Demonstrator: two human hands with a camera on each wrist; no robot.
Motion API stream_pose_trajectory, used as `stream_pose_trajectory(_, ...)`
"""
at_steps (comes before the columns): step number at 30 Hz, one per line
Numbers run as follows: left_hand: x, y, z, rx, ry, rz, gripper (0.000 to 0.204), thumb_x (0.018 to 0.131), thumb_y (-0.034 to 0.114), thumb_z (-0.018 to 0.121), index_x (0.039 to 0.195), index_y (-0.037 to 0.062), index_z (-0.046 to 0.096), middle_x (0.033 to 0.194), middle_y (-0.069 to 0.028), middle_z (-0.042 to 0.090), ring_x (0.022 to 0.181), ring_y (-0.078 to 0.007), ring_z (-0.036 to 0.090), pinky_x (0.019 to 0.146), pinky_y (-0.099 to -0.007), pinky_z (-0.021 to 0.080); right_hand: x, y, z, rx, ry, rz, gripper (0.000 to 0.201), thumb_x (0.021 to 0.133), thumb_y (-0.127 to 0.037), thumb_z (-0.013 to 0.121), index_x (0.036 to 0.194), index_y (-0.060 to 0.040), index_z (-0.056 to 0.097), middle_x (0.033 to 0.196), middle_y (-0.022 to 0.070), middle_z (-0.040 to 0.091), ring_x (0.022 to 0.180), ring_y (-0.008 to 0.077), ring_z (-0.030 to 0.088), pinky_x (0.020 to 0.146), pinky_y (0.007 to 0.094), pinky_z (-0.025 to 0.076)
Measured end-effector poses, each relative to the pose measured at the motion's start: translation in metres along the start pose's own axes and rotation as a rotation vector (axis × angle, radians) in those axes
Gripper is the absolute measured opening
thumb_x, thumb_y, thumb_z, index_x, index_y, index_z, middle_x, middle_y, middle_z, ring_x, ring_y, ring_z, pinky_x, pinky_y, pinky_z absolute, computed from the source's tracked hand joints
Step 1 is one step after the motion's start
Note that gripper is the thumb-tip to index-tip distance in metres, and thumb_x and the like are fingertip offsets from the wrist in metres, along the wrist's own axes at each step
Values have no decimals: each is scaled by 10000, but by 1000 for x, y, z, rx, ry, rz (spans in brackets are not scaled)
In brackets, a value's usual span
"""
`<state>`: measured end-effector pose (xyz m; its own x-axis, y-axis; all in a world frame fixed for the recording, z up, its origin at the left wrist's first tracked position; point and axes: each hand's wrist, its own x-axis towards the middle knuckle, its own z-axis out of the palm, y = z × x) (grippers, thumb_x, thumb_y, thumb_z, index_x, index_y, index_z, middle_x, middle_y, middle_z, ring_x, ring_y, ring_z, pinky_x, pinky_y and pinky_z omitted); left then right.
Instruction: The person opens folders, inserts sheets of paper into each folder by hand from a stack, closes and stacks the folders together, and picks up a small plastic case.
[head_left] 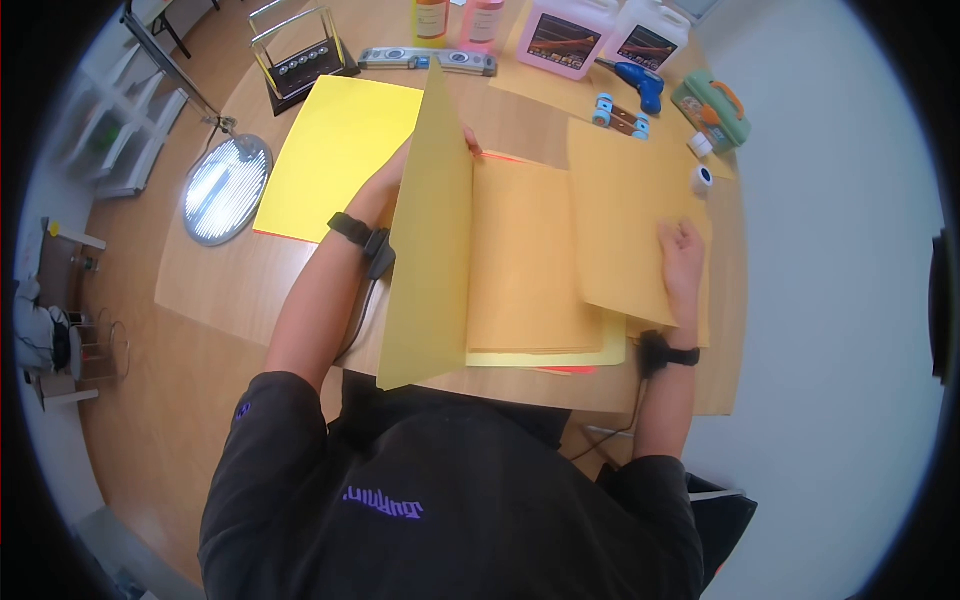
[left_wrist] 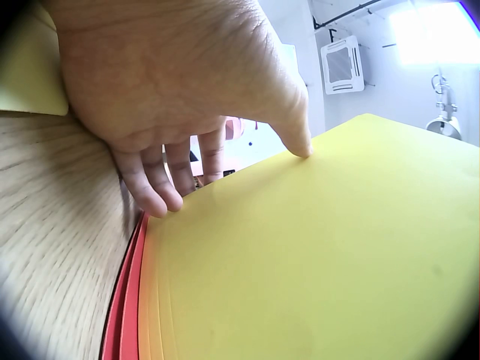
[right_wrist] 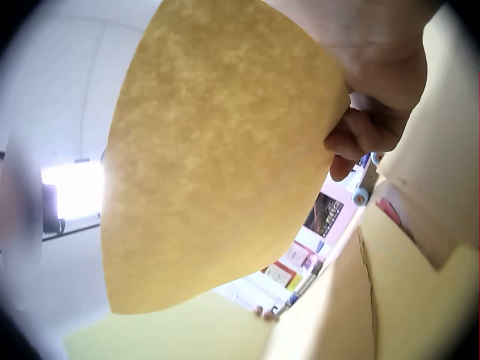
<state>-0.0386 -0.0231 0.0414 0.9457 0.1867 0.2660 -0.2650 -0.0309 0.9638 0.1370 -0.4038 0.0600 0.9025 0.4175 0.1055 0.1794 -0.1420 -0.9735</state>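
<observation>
A large yellow sheet [head_left: 435, 230] stands nearly upright, turned up at the left of a layered paper stack. My left hand [left_wrist: 180, 75] holds its far edge, thumb on the near face and fingers reaching round; only fingertips [head_left: 471, 140] show past it in the head view. Red and orange layers line the sheet's lower side in the left wrist view. My right hand [head_left: 682, 255] grips the right edge of a tan sheet [head_left: 620, 210], lifted and bowed beside the stack [head_left: 525, 260]. Its curled fingers [right_wrist: 360, 135] pinch that sheet [right_wrist: 217, 150] in the right wrist view.
A bright yellow sheet [head_left: 335, 150] and a round lamp [head_left: 228, 190] lie left. Along the back stand a Newton's cradle [head_left: 305, 75], a level [head_left: 428, 61], bottles and jugs [head_left: 565, 35]. A blue tool [head_left: 640, 82], small skateboard [head_left: 622, 118] and green case [head_left: 712, 110] sit back right.
</observation>
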Motion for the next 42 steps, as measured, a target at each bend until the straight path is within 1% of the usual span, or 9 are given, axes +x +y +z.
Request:
stream_pose_trajectory(5,-2,11,5,46,18,-29,250,1007,285,584,1030,38,616,1036,-68,622,1016,-188,591,940,-341,482,-13,5,40,-163,-118,33,231,1011,-90,598,1206,25,553,1014,102,709,846,90,665,727,232,532)
stream_pose_trajectory(11,3,0,1,172,7,71,253,1008,287,580,1021,38,621,1016,-73,631,994,-194,623,909,-355,499,-29,-9,61,101,-195,96,294,994,-102,623,1260,-15,529,992,90,682,875,102,660,726,230,523)
stream_pose_trajectory(16,3,-1,-3,-65,20,-96,131,931,171,655,1015,71,659,1045,-42,668,998,-163,604,900,-327,493,-22,-3,45,-175,-254,2,256,963,-44,642,1206,7,580,897,26,628,732,27,589,651,175,473)
stream_pose_trajectory(20,7,-8,-8,0,-22,-2,137,936,179,649,1011,65,662,1044,-41,669,995,-165,605,903,-329,494,-30,-13,50,-214,-315,21,222,951,-88,668,1154,-2,636,875,8,592,664,25,520,621,188,443)
stream_pose_trajectory(26,4,-2,-5,65,-12,35,171,938,198,648,1013,44,652,1038,-43,664,988,-168,607,890,-326,500,-39,-38,55,-592,-280,-218,265,911,-168,706,1143,-42,682,864,52,603,617,104,511,624,257,452)
stream_pose_trajectory(32,-1,0,6,-122,-19,87,192,962,230,616,1020,49,639,1055,-51,647,987,-167,594,898,-321,495,-13,-13,-11,-825,-16,-119,451,912,-270,710,1294,-50,615,1033,137,637,843,245,610,777,376,516)
stream_pose_trajectory(35,-1,2,8,-155,3,80,212,977,255,592,1034,56,635,1059,-48,640,1000,-162,582,918,-315,481,-2,15,-47,-1243,180,-313,674,881,-447,719,1354,0,543,1210,212,604,1092,356,584,927,456,497)
stream_pose_trajectory(37,0,-5,5,-147,-22,132,225,983,270,584,1033,56,632,1049,-45,637,1015,-155,574,932,-310,470,2,21,-58,-1281,87,53,877,823,-599,718,1379,44,500,1337,256,549,1261,407,503,1030,480,453)
stream_pose_trajectory(42,2,-13,1,-116,-25,109,227,986,272,582,1029,54,629,1046,-48,635,1014,-158,575,936,-311,470,8,13,-57,-1315,17,240,943,801,-673,694,1398,32,506,1378,259,539,1282,411,506,1014,483,478)
